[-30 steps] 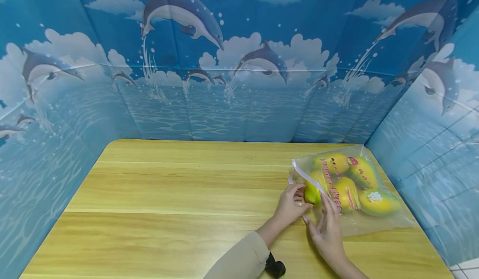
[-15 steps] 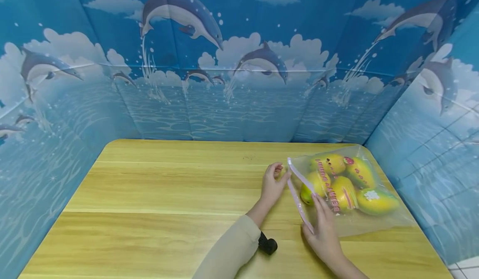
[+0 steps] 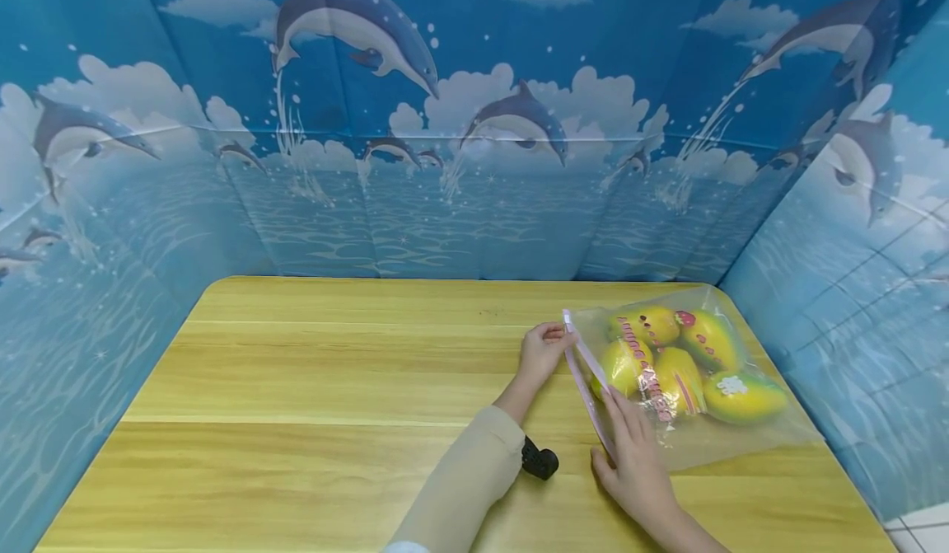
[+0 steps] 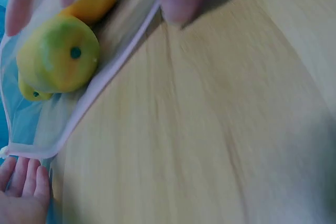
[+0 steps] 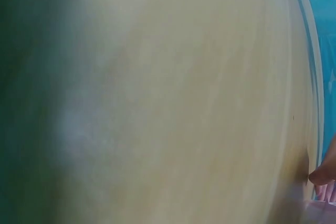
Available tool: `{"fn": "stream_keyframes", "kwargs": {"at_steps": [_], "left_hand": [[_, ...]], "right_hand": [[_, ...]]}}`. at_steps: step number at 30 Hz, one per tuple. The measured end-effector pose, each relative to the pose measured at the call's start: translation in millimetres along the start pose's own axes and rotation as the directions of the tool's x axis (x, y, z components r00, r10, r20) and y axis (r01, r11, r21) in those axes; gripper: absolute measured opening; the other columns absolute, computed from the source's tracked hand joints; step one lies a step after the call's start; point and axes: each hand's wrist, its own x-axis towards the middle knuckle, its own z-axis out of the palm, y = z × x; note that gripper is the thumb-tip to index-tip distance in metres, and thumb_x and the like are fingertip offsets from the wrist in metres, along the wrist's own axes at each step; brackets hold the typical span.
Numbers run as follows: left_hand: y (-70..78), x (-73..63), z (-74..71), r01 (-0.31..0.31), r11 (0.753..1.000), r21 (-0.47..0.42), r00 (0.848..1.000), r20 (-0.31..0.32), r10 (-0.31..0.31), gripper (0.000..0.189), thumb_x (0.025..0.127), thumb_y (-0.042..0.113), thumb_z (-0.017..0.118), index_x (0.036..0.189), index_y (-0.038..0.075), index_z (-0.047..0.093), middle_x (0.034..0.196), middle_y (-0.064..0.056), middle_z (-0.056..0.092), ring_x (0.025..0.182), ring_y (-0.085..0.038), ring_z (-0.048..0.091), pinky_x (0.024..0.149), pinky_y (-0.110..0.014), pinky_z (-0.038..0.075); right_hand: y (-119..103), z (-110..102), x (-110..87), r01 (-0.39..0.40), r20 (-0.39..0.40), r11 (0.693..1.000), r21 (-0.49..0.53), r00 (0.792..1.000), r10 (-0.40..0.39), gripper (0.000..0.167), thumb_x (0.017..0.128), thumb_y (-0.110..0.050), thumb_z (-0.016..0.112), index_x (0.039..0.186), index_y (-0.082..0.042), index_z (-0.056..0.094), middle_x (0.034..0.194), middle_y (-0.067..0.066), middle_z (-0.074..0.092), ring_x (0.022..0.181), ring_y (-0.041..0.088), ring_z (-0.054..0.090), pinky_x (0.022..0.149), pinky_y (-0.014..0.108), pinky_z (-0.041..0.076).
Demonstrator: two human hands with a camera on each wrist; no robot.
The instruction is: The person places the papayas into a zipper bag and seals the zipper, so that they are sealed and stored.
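Note:
A clear plastic zip bag [image 3: 704, 442] with red print and a pink-edged mouth lies on the right of the table. It holds several yellow-green mangoes [image 3: 745, 398]. My left hand [image 3: 541, 353] is at the far corner of the mouth, fingers bent, thumb and fingertips pinching the edge. The left wrist view has the left hand's fingers [image 4: 27, 179] right at that corner and a mango's stem end [image 4: 59, 53] inside the mouth. With straight fingers, my right hand [image 3: 636, 458] rests on the upper lip near the mouth's near end, thumb beside the lower lip.
The wooden table [image 3: 311, 421] stretches out to the left of the bag. A blue dolphin-print curtain [image 3: 445, 207] borders its back and sides. A black wrist camera [image 3: 539, 459] sticks out under the left sleeve [image 3: 467, 470].
My left hand has drawn back from the mango by the mouth to the far corner, where it now grips the edge. The bag's mouth has shifted left, and my right hand slightly with it.

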Motion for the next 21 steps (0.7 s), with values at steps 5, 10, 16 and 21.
{"fn": "stream_keyframes", "kwargs": {"at_steps": [5,10,16,21], "left_hand": [[2.5,-0.3,3.5,0.038,0.999,-0.002,0.999,-0.022,-0.038,0.033,0.078,0.015,0.072,0.105,-0.002,0.064,0.091,-0.006,0.064,0.082,-0.011,0.059,0.072,-0.02,0.052],[1.2,0.3,5.9,0.046,0.999,-0.015,0.998,-0.03,-0.046,0.03,0.077,0.008,0.072,0.103,-0.002,0.063,0.087,-0.005,0.062,0.077,-0.009,0.057,0.068,-0.019,0.052],[-3.8,2.7,10.4,0.029,0.999,-0.033,0.998,-0.047,-0.03,0.026,0.076,0.002,0.071,0.1,-0.001,0.064,0.085,-0.003,0.062,0.074,-0.007,0.056,0.066,-0.018,0.052],[-3.4,2.5,14.4,0.016,0.998,-0.067,0.997,-0.074,-0.021,0.023,0.074,-0.004,0.069,0.097,-0.001,0.065,0.082,-0.005,0.064,0.072,-0.006,0.057,0.066,-0.017,0.052]], "right_hand": [[0,0,-0.5,0.026,0.013,0.999,-0.03,1.0,-0.026,0.082,0.061,-0.005,0.071,0.136,0.004,0.037,0.135,0.021,0.038,0.117,0.039,0.037,0.112,0.026,0.01],[1,1,-1.0,0.032,0.026,0.999,-0.043,0.999,-0.031,0.083,0.062,-0.008,0.073,0.135,0.005,0.037,0.136,0.021,0.037,0.117,0.038,0.036,0.111,0.023,0.007],[2,1,-1.2,0.043,0.021,0.998,-0.047,0.999,-0.042,0.081,0.062,-0.01,0.073,0.134,0.006,0.038,0.134,0.022,0.039,0.115,0.039,0.038,0.111,0.029,0.015],[2,1,-1.2,0.04,0.021,0.999,-0.032,0.999,-0.039,0.079,0.064,-0.012,0.072,0.134,0.004,0.039,0.134,0.022,0.039,0.115,0.039,0.038,0.107,0.034,0.021]]}}
